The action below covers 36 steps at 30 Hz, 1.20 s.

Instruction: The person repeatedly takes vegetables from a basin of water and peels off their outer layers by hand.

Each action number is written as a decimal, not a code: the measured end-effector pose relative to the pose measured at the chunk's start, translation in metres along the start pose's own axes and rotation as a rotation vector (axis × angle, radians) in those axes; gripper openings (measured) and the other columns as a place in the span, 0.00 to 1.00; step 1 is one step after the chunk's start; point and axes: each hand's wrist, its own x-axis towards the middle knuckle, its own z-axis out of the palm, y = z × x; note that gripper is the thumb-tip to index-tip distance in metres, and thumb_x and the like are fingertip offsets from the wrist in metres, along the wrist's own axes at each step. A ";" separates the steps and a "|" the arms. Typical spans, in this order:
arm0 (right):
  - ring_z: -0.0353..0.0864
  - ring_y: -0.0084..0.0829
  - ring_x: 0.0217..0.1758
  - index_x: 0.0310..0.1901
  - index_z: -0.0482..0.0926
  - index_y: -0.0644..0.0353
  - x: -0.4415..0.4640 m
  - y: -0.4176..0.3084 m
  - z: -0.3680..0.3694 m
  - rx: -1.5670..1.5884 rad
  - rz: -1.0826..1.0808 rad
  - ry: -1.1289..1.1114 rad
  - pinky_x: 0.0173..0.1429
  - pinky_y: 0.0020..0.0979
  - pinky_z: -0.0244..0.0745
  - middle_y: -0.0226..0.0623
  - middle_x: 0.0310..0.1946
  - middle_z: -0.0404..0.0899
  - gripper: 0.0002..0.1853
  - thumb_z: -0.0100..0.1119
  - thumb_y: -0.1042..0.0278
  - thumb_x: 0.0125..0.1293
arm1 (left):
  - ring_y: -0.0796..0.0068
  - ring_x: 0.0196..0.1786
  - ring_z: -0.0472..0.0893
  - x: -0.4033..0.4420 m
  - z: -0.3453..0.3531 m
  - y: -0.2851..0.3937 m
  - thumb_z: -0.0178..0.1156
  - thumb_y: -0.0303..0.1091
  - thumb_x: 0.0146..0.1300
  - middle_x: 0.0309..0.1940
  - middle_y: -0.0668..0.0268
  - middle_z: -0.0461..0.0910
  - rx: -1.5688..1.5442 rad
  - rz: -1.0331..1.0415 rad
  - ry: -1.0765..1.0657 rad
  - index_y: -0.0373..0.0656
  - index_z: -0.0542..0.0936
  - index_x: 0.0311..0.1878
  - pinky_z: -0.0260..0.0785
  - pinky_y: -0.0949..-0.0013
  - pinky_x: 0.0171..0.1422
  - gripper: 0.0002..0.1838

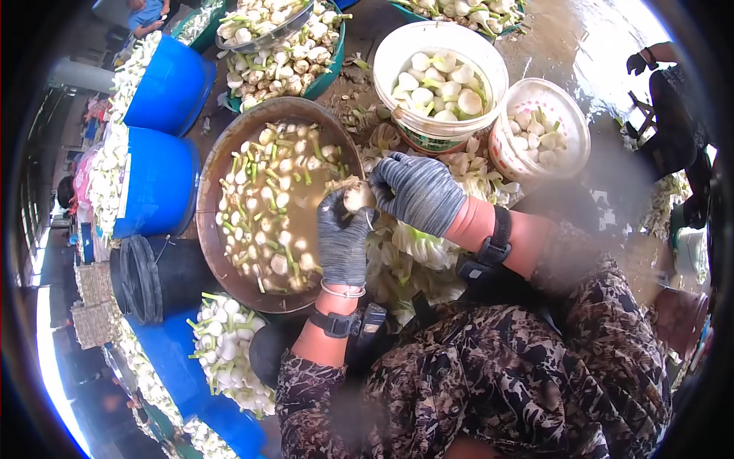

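My left hand (344, 243), in a grey knit glove, grips a garlic bulb (355, 199) with brownish outer skin at the basin's right edge. Close beside the bulb is my right hand (422, 193), gloved the same way, its fingers curled in a pinch; whatever is in them is hidden. Below and left of the hands, a wide brown basin (208, 172) holds cloudy water with many floating bulbs on short green stems. Loose pale peelings (413, 249) lie under my wrists.
A white bucket (386, 57) and a smaller white tub (579, 141), both with peeled bulbs, stand ahead. Blue drums (157, 180) and a black bucket (145, 279) line the left. A green tub (332, 76) of unpeeled bulbs is behind the basin. Another person's hand (641, 61) shows at right.
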 end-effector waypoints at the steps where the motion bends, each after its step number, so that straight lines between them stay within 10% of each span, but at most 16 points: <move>1: 0.82 0.46 0.35 0.35 0.78 0.56 0.001 0.000 0.000 -0.007 0.013 -0.025 0.40 0.43 0.78 0.42 0.30 0.80 0.06 0.60 0.64 0.59 | 0.67 0.56 0.75 0.001 -0.001 0.000 0.54 0.19 0.66 0.57 0.57 0.71 0.050 0.028 -0.018 0.36 0.65 0.63 0.76 0.63 0.61 0.22; 8: 0.81 0.51 0.34 0.32 0.78 0.62 0.007 0.031 0.012 0.246 0.339 -0.037 0.39 0.44 0.76 0.49 0.27 0.81 0.08 0.59 0.65 0.60 | 0.68 0.54 0.78 -0.003 0.002 0.013 0.63 0.32 0.66 0.55 0.61 0.73 -0.556 -0.052 -0.148 0.40 0.68 0.64 0.77 0.63 0.59 0.25; 9: 0.74 0.39 0.25 0.32 0.76 0.63 0.008 0.034 0.001 0.212 0.318 -0.012 0.35 0.38 0.72 0.46 0.24 0.77 0.04 0.59 0.72 0.61 | 0.66 0.55 0.78 -0.002 -0.006 0.015 0.61 0.33 0.67 0.56 0.61 0.73 -0.588 -0.068 -0.216 0.41 0.68 0.63 0.78 0.60 0.59 0.24; 21: 0.82 0.45 0.37 0.36 0.77 0.57 0.003 -0.014 -0.018 -0.101 0.001 -0.090 0.41 0.42 0.77 0.42 0.32 0.79 0.08 0.61 0.65 0.58 | 0.68 0.55 0.75 0.002 0.002 0.008 0.55 0.24 0.68 0.56 0.59 0.71 0.039 -0.019 -0.039 0.40 0.64 0.64 0.75 0.65 0.58 0.23; 28: 0.82 0.50 0.34 0.33 0.78 0.59 0.011 0.009 -0.006 0.116 0.185 0.012 0.40 0.45 0.77 0.47 0.27 0.81 0.07 0.60 0.65 0.58 | 0.66 0.56 0.76 -0.009 0.002 0.012 0.60 0.32 0.67 0.56 0.60 0.72 -0.335 -0.044 -0.112 0.41 0.67 0.62 0.76 0.60 0.60 0.22; 36: 0.82 0.48 0.36 0.43 0.83 0.56 0.019 0.042 -0.040 -0.319 0.421 -0.226 0.45 0.42 0.78 0.46 0.35 0.83 0.09 0.56 0.66 0.64 | 0.61 0.50 0.81 -0.009 -0.016 0.002 0.61 0.41 0.67 0.53 0.58 0.78 -0.699 -0.199 -0.272 0.42 0.67 0.68 0.76 0.57 0.57 0.30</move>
